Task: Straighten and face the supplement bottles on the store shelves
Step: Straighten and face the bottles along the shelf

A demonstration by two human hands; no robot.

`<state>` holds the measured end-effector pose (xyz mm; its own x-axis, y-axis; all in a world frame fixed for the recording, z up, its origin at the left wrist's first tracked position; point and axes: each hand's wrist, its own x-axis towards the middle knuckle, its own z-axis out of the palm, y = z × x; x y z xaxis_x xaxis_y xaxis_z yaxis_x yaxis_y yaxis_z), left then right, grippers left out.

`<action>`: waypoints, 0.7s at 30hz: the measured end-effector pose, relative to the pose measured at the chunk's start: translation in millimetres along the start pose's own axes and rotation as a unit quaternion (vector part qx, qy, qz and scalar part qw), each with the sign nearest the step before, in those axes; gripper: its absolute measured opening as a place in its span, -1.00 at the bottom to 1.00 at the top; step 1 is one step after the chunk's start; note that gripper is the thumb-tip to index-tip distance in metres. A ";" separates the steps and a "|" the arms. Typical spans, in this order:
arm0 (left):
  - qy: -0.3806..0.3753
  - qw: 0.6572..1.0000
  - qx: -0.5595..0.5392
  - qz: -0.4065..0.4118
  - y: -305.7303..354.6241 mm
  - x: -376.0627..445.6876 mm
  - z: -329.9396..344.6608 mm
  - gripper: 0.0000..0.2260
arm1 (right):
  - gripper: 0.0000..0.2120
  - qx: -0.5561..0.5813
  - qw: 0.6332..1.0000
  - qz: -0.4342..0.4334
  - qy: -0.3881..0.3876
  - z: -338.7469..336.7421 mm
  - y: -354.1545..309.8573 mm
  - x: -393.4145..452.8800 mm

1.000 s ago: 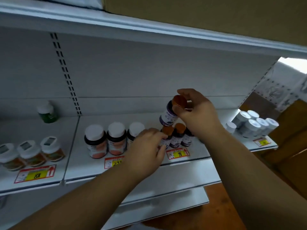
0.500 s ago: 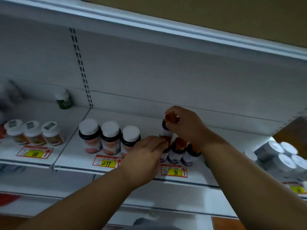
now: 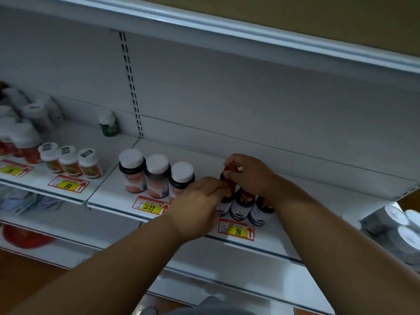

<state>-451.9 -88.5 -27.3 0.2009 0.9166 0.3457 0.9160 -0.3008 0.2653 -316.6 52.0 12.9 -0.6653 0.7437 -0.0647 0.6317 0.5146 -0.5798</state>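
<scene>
While both arms reach onto the white shelf [image 3: 284,237], the right hand [image 3: 248,176] pinches the orange cap of a small dark bottle [image 3: 228,181] from above. The left hand [image 3: 197,205], fingers curled, touches that bottle's left side. Two matching bottles [image 3: 251,206] stand just below the right wrist; three white-capped jars [image 3: 156,176] sit left of the left hand.

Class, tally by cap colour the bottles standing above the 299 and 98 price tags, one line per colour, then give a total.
White-capped bottles: 3
Orange-capped bottles: 4, counting the rear bottle gripped by the right hand
Total: 7
</scene>
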 end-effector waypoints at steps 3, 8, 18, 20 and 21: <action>0.008 1.000 -0.009 -0.009 2.2 -5.2 -5.3 -0.50 | -0.75 -0.004 1.000 0.013 0.015 2.4 -2.6 -2.3; 0.083 0.996 -0.032 -0.021 -16.2 -31.8 -33.7 -0.60 | -0.74 -0.039 0.995 -0.039 0.078 9.1 -41.5 -1.1; 0.188 0.971 -0.006 -0.150 -174.5 -120.1 -137.0 -0.68 | -0.83 0.014 0.989 -0.103 0.107 106.1 -219.0 73.2; 0.179 0.968 -0.008 -0.176 -204.9 -135.7 -154.7 -0.68 | -0.81 0.009 0.990 -0.103 0.098 127.3 -249.7 92.0; 0.175 0.967 -0.009 -0.184 -218.4 -142.1 -162.2 -0.68 | -0.80 0.008 0.990 -0.100 0.096 136.3 -262.3 101.4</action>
<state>-736.9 -195.8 11.7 -0.2700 0.8180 0.5079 0.8964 0.0209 0.4428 -604.0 -65.8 47.8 -0.6882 0.6952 0.2077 0.4873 0.6550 -0.5775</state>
